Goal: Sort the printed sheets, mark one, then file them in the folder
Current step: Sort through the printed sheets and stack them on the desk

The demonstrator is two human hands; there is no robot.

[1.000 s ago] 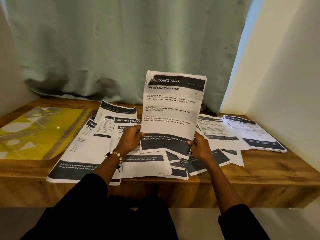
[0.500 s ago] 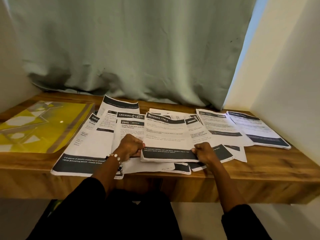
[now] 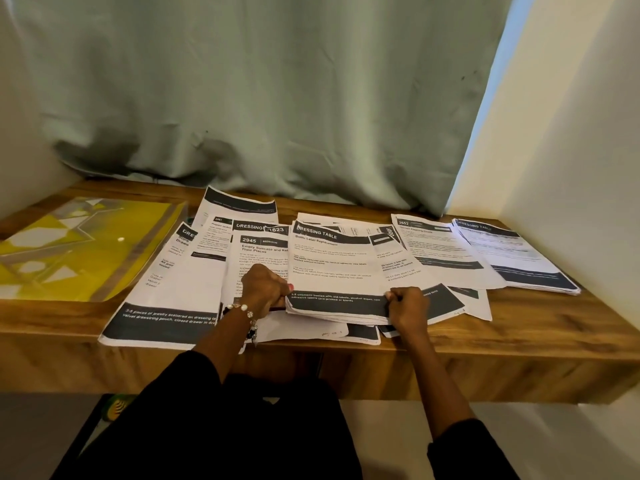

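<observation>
— Hands?
— Left hand (image 3: 265, 287) and right hand (image 3: 407, 306), fingers curled, grip the sheet stack (image 3: 334, 271) by its near corners, seemingly resting at the surface's (image 3: 519, 327) front edge.
— Folder?
— Yellow folder (image 3: 69, 251), left end.

Printed sheets spread across a worktop (image 3: 519, 327), with a folder at the left end and a curtain behind.

The folder (image 3: 79, 251) lies flat at the worktop's left end, near the back-left corner. Just right of it, overlapping loose sheets (image 3: 194, 271) fan from the front edge toward the back edge. At the middle, near the front edge, a stack of sheets (image 3: 336, 271) rests on top of other sheets, the left hand (image 3: 265, 289) at its left front corner and the right hand (image 3: 408, 306) at its right front corner. Right of the stack lies a single sheet (image 3: 440, 251), then a second stack (image 3: 512, 254) at the worktop's right end. The curtain (image 3: 277, 98) hangs along the back edge.
</observation>
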